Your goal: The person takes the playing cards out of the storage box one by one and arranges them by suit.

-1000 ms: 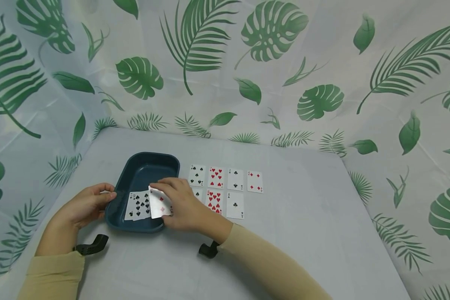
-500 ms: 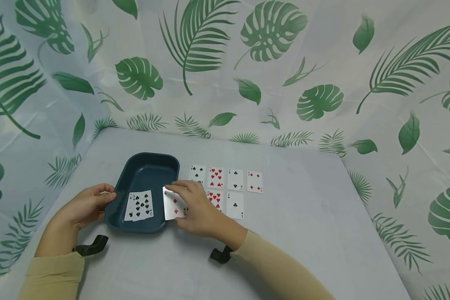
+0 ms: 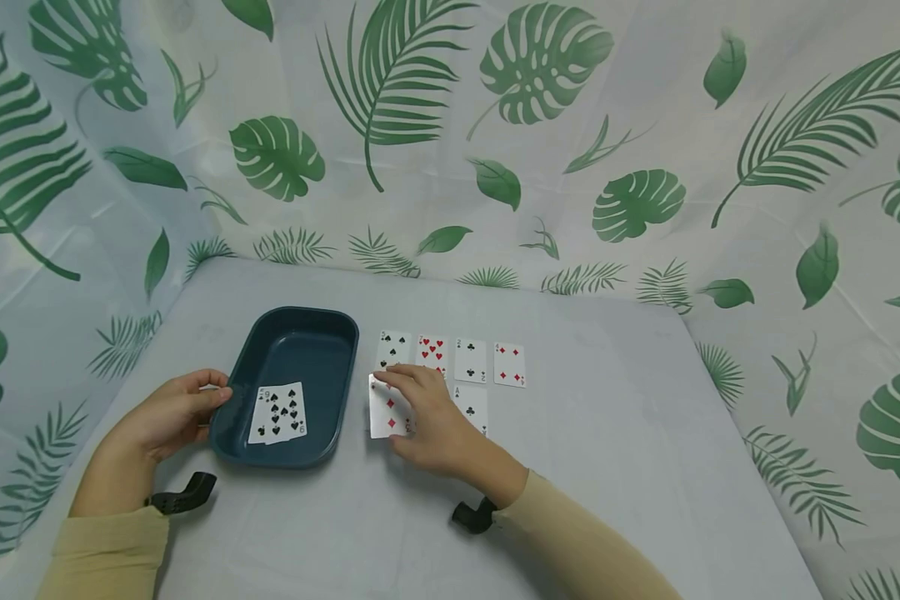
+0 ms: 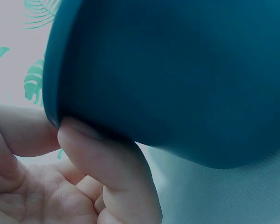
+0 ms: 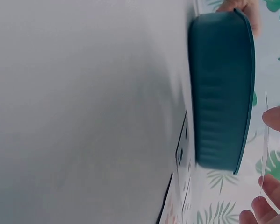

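Diamond card [image 3: 387, 410] pinched in right hand [image 3: 435, 421], beside tray [image 3: 300, 321].

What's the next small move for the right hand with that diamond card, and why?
Probably lower the diamond card flat onto the table, left of the ace of clubs. The right hand pinches it there, outside the tray, where the second row lies.

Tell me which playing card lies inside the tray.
The nine of spades, face up in the dark teal tray. The other cards lie on the table, except a diamond card in the right hand.
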The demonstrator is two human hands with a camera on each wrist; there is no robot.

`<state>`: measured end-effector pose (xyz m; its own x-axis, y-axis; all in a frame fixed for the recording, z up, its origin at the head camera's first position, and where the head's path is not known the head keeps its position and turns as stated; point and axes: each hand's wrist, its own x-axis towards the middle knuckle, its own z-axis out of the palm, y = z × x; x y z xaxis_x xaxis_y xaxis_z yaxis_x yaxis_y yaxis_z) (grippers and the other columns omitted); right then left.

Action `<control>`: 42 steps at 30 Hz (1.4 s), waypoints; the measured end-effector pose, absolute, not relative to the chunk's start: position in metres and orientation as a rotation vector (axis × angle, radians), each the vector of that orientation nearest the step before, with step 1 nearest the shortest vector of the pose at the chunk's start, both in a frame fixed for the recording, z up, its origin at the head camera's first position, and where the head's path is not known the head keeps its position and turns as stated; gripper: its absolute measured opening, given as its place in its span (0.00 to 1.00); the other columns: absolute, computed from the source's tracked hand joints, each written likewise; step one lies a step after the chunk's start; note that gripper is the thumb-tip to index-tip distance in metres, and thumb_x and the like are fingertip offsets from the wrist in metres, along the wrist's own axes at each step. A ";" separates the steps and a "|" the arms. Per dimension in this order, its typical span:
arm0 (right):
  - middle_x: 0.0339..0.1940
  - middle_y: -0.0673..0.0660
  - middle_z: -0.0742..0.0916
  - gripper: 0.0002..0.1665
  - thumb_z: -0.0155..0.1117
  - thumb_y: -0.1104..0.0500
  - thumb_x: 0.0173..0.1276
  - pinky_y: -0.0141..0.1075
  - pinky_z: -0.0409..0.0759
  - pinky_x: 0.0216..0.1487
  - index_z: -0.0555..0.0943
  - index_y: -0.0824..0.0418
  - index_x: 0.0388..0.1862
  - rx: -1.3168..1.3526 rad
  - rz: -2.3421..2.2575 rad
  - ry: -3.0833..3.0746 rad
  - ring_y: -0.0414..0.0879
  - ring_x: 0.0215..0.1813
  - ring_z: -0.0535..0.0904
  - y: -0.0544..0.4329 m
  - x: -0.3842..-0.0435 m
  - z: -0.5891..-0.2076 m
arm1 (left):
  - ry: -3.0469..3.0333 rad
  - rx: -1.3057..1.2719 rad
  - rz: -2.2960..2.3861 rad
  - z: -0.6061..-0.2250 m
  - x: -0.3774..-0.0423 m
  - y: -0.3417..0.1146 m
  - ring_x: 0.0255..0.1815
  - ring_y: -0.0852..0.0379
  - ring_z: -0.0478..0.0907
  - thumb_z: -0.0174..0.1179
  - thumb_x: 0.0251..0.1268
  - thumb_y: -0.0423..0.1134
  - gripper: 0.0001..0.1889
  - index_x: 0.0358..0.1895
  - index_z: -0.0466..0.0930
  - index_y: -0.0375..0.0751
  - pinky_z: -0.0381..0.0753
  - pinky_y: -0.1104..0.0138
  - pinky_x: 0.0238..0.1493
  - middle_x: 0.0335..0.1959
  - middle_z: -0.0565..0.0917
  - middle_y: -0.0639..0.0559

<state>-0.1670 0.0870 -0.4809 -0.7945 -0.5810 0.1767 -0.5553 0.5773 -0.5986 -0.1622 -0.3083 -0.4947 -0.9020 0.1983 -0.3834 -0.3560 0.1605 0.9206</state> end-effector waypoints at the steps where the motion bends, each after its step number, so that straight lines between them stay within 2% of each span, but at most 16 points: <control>1: 0.80 0.52 0.72 0.52 0.78 0.67 0.59 0.53 0.74 0.76 0.69 0.47 0.81 -0.986 -1.033 2.758 0.53 0.82 0.63 0.090 -0.167 -0.481 | 2.026 -0.150 1.791 -0.495 -0.162 -0.308 0.33 0.63 0.82 0.51 0.86 0.37 0.03 0.50 0.68 0.42 0.83 0.65 0.33 0.35 0.85 0.60; 18: 0.79 0.52 0.73 0.52 0.79 0.69 0.56 0.54 0.73 0.76 0.72 0.47 0.80 -0.860 -1.007 2.833 0.55 0.82 0.62 0.131 -0.168 -0.491 | 2.033 -0.148 1.784 -0.496 -0.163 -0.309 0.33 0.62 0.82 0.51 0.86 0.37 0.03 0.51 0.69 0.42 0.83 0.65 0.34 0.36 0.84 0.59; 25: 0.79 0.56 0.75 0.50 0.78 0.70 0.56 0.56 0.74 0.75 0.73 0.51 0.79 -0.813 -0.987 2.858 0.57 0.81 0.64 0.147 -0.167 -0.494 | 2.042 -0.146 1.782 -0.499 -0.163 -0.309 0.33 0.63 0.81 0.51 0.86 0.37 0.04 0.51 0.68 0.42 0.83 0.65 0.34 0.36 0.83 0.60; 34: 0.81 0.55 0.73 0.51 0.79 0.68 0.57 0.60 0.73 0.77 0.72 0.47 0.79 -0.676 -0.943 2.862 0.57 0.84 0.62 0.169 -0.164 -0.495 | 2.019 -0.141 1.788 -0.496 -0.162 -0.310 0.34 0.63 0.82 0.52 0.86 0.37 0.04 0.51 0.68 0.41 0.84 0.65 0.35 0.36 0.84 0.59; 42: 0.78 0.55 0.75 0.50 0.80 0.67 0.55 0.63 0.70 0.76 0.74 0.50 0.78 -0.610 -0.892 2.917 0.59 0.81 0.67 0.189 -0.164 -0.500 | 2.006 -0.135 1.799 -0.496 -0.162 -0.310 0.34 0.63 0.82 0.52 0.86 0.37 0.04 0.51 0.68 0.42 0.84 0.65 0.34 0.36 0.84 0.60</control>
<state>-0.1639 0.1891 -0.4996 -0.9226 -0.3767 0.0836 -0.3590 0.7586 -0.5437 -0.1621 -0.3101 -0.4956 -0.8984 0.2157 -0.3825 -0.3568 0.1493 0.9222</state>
